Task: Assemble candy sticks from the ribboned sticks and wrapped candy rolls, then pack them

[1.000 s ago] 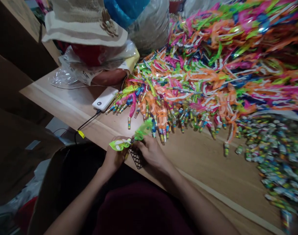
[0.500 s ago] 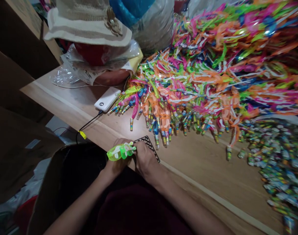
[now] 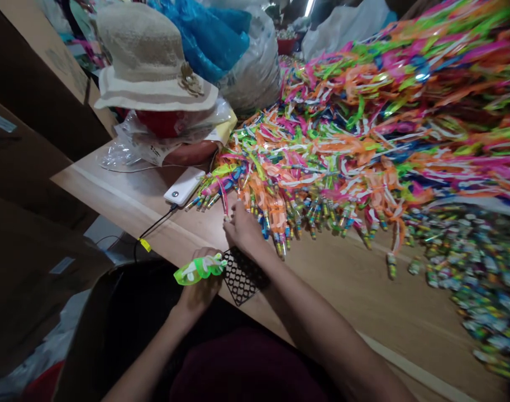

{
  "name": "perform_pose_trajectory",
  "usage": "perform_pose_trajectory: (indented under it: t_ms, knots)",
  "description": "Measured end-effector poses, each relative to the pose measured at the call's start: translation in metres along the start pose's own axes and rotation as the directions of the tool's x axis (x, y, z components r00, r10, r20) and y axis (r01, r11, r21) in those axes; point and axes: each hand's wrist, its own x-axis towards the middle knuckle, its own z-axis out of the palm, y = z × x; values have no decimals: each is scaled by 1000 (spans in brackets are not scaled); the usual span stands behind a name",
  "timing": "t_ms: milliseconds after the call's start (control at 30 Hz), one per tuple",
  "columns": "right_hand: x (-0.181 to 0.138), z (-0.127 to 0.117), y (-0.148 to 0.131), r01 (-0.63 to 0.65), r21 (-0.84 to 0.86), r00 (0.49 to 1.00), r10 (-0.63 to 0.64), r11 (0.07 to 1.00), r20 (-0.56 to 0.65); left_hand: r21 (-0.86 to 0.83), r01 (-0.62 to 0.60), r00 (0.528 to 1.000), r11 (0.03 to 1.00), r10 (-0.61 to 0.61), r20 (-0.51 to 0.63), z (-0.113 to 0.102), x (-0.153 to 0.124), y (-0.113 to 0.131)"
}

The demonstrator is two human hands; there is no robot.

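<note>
My left hand (image 3: 202, 290) is closed at the table's near edge, around a see-through lime-green plastic strip (image 3: 198, 269) with white marks. The strip's lower part is hidden in the fist. Farther forward, my right hand (image 3: 245, 228) has its thumb and fingers closed at the lower end of a pink plastic strip (image 3: 223, 196), hiding the small tube there. Between my hands and partly under the right forearm lies a black perforated plastic grid (image 3: 240, 279). Just beyond the right hand is the front of a large heap of coloured plastic strips (image 3: 322, 148) with small filled tubes at their ends.
A white power bank (image 3: 184, 186) with a black cable lies left of the heap. Behind it stand a brimmed hat (image 3: 141, 47) on a red object and a blue plastic bag (image 3: 204, 33). Small coloured tubes (image 3: 468, 268) are piled at right. A dark-lined box (image 3: 124, 329) stands below left.
My right hand has left the left hand and moved forward to the pink strip. More of the black grid shows. The left hand keeps the green strip. The view has shifted slightly.
</note>
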Motion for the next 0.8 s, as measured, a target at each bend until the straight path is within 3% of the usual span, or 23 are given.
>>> perform_pose_trajectory:
  t_ms: [200,300,400,500,633,800]
  knots:
    - [-58,-15,50,77,380,996,-89,922,14,-51,64,997,997,-62,39,-1,7,-8]
    - [-87,-16,51,-27,599,992,-51,800,113,-62,79,995,995,-75,61,-5,9,-2]
    - [-99,-10,40,-131,694,970,-54,708,238,-33,65,995,997,-62,76,-14,13,7]
    - [-99,-2,31,-33,614,974,-111,788,195,-5,19,995,1000,-18,98,-18,15,14]
    - [-107,9,23,213,224,976,-219,951,2,-29,12,996,1000,-9,86,-12,9,13]
    - [-124,16,10,281,-82,960,-279,956,38,-94,9,999,996,-6,34,-8,1,6]
